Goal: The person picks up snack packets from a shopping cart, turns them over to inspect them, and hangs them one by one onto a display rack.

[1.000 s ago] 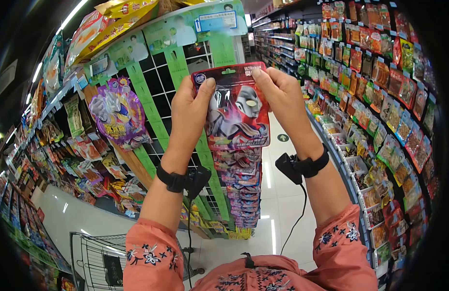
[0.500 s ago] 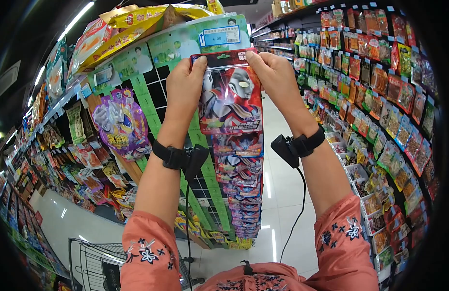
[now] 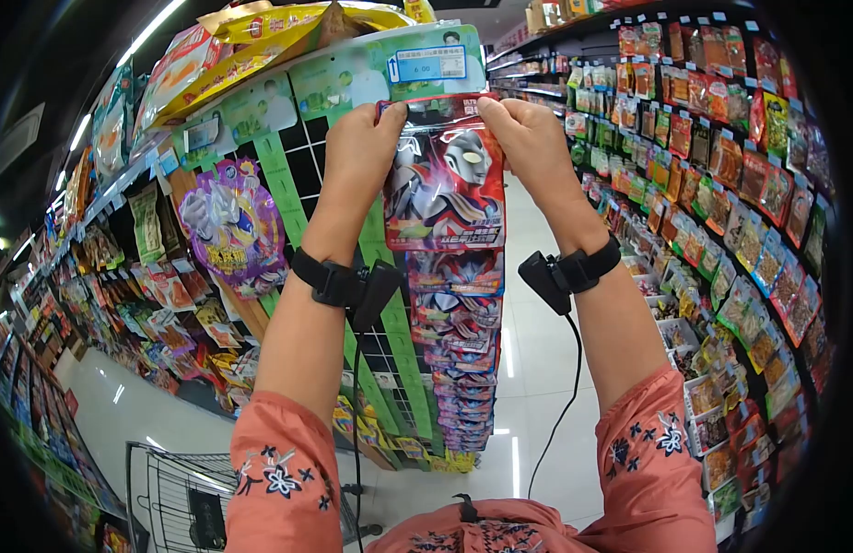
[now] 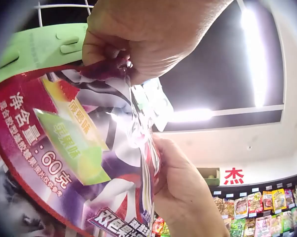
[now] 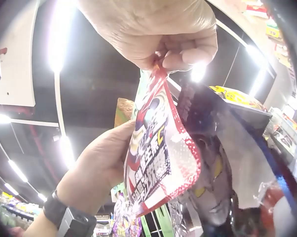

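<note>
Both hands hold a red-edged snack pouch (image 3: 445,198) by its top corners, with a silver-helmeted hero printed on its front. My left hand (image 3: 360,152) pinches the left corner, thumb on the near face; my right hand (image 3: 532,147) pinches the right one the same way. In the left wrist view, the film of the pouch (image 4: 84,148) looks creased near the grip. Seen in the right wrist view, the pouch (image 5: 160,163) bulges below the pinching fingers. Similar packs (image 3: 454,323) hang in a column below and behind it.
A purple character bag (image 3: 231,226) hangs on the green-stripped grid rack (image 3: 302,194), and yellow bags (image 3: 261,41) lie on top. Shelves of packaged snacks (image 3: 721,184) line the right side of the aisle. A wire shopping cart (image 3: 182,488) stands at lower left.
Both hands have risen a little with the pouch and reached slightly farther from the body. Each still pinches its corner. More of the hanging column shows below.
</note>
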The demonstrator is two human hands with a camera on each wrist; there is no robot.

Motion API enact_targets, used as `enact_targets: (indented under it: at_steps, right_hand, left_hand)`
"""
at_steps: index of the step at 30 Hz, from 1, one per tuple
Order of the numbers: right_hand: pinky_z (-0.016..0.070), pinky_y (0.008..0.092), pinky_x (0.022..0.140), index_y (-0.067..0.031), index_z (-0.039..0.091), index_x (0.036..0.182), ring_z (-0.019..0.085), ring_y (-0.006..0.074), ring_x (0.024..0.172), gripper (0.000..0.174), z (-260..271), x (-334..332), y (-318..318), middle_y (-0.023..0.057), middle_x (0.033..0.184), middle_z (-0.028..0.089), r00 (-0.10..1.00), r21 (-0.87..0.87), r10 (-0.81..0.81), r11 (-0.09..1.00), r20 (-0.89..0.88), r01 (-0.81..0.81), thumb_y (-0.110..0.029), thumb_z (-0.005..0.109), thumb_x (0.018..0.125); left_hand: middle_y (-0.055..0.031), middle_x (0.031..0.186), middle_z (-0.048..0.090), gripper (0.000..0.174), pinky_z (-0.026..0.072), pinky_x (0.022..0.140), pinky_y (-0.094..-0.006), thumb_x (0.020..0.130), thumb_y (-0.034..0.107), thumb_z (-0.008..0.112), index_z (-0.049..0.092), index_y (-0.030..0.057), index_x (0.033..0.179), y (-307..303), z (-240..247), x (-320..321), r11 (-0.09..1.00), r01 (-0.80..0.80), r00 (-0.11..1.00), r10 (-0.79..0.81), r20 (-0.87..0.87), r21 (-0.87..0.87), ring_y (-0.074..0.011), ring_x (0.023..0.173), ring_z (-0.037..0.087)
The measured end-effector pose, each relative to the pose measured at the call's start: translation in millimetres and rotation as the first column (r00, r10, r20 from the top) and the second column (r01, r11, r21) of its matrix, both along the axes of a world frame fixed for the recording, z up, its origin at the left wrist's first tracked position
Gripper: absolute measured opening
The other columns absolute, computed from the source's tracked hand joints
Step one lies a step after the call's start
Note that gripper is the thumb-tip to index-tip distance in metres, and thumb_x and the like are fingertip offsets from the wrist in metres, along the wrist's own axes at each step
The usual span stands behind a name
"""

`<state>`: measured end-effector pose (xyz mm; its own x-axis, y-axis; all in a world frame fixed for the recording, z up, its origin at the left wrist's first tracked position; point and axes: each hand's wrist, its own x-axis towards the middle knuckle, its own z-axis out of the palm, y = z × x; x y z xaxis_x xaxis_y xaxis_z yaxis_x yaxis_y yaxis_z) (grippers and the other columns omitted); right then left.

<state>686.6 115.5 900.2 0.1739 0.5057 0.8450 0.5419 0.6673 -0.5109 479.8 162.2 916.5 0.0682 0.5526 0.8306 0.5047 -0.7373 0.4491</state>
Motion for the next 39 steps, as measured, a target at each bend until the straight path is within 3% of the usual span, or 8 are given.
enact_targets:
  at_steps: [4,12,15,17,25,28,32,39]
  right_hand:
    - [0.0420,0.0360,0.054,0.0021,0.063,0.069,0.051,0.0161,0.051,0.045,-5.9,2.2,4.1,0.0097,0.054,0.055,1.000,0.002,-0.002,1.000,0.016,0.002,-0.035,0.057,0.094]
    - [0.0441,0.0373,0.055,0.0012,0.066,0.071,0.054,0.0209,0.053,0.046,-21.3,12.9,10.1,0.0124,0.057,0.057,0.995,0.062,-0.068,0.996,0.072,0.064,-0.040,0.066,0.092]
    - [0.0459,0.0315,0.055,0.0007,0.070,0.086,0.056,0.0127,0.057,0.038,-29.8,17.6,2.6,0.0056,0.064,0.062,1.000,0.092,-0.011,0.996,0.017,0.010,-0.036,0.066,0.094]
    - [0.0400,0.0210,0.049,-0.0037,0.068,0.098,0.054,0.0052,0.057,0.035,-38.3,19.2,-20.9,0.0018,0.080,0.063,0.998,0.000,0.043,0.999,-0.036,-0.043,-0.038,0.061,0.098]
    - [0.0500,0.0244,0.063,0.0013,0.062,0.121,0.066,0.0120,0.077,0.033,-138.3,22.8,-65.4,0.0077,0.097,0.068,0.968,-0.174,0.170,0.964,-0.187,-0.203,-0.024,0.056,0.101]
    - [0.0514,0.0292,0.083,0.0020,0.060,0.129,0.067,0.0184,0.095,0.034,-168.3,15.6,-67.3,0.0119,0.108,0.068,0.977,-0.144,0.170,0.972,-0.128,-0.188,-0.018,0.054,0.102]
    - [0.0490,0.0311,0.090,0.0030,0.060,0.129,0.065,0.0216,0.104,0.033,-177.8,7.8,-67.1,0.0164,0.115,0.066,0.986,-0.142,0.167,0.977,0.031,-0.161,-0.014,0.054,0.101]
    - [0.0500,0.0318,0.086,0.0031,0.058,0.132,0.065,0.0208,0.098,0.036,-199.4,15.8,-64.0,0.0160,0.113,0.066,0.984,-0.086,0.159,0.985,0.079,-0.152,-0.012,0.055,0.100]
  left_hand:
    - [-0.0093,0.065,0.062,0.049,0.0443,0.060,-0.0333,0.095,0.044,0.061,0.067,-0.0024,0.083,15.4,-6.7,-1.5,0.996,-0.051,0.998,0.054,-0.037,0.069,-0.0147,0.061,0.055]
    - [-0.0111,0.071,0.065,0.045,0.0476,0.059,-0.0327,0.094,0.041,0.066,0.064,-0.0038,0.096,8.7,-16.8,-5.6,0.987,-0.092,0.991,0.104,-0.090,0.129,-0.0151,0.062,0.059]
    - [-0.0120,0.081,0.069,0.046,0.0521,0.059,-0.0315,0.093,0.034,0.070,0.059,-0.0054,0.112,-10.5,-25.9,-9.9,0.989,-0.111,0.990,0.118,-0.072,0.093,-0.0167,0.065,0.064]
    - [-0.0179,0.086,0.070,0.046,0.0528,0.073,-0.0429,0.090,0.037,0.069,0.059,-0.0027,0.112,-25.1,-39.3,-14.6,0.972,-0.154,0.987,0.160,-0.016,0.178,-0.0375,0.085,0.068]
    - [-0.0117,0.115,0.066,0.042,0.0501,0.087,-0.0297,0.101,0.029,0.060,0.056,-0.0023,0.128,-70.7,-142.5,-31.6,0.995,0.085,0.992,-0.080,0.098,-0.044,-0.0154,0.103,0.062]
    - [-0.0114,0.127,0.064,0.044,0.0497,0.088,-0.0298,0.103,0.030,0.056,0.053,-0.0010,0.135,-66.2,-168.1,-26.6,0.967,0.199,0.968,-0.168,0.187,-0.157,-0.0169,0.110,0.061]
    - [-0.0111,0.131,0.063,0.046,0.0490,0.090,-0.0301,0.104,0.030,0.054,0.050,0.0002,0.139,-70.9,-175.5,-18.2,0.947,0.262,0.952,-0.222,0.210,-0.187,-0.0171,0.113,0.061]
    - [-0.0156,0.136,0.058,0.050,0.0496,0.093,-0.0318,0.104,0.031,0.053,0.046,-0.0005,0.142,-85.0,-196.8,-16.8,0.940,0.251,0.945,-0.186,0.268,-0.232,-0.0198,0.120,0.059]
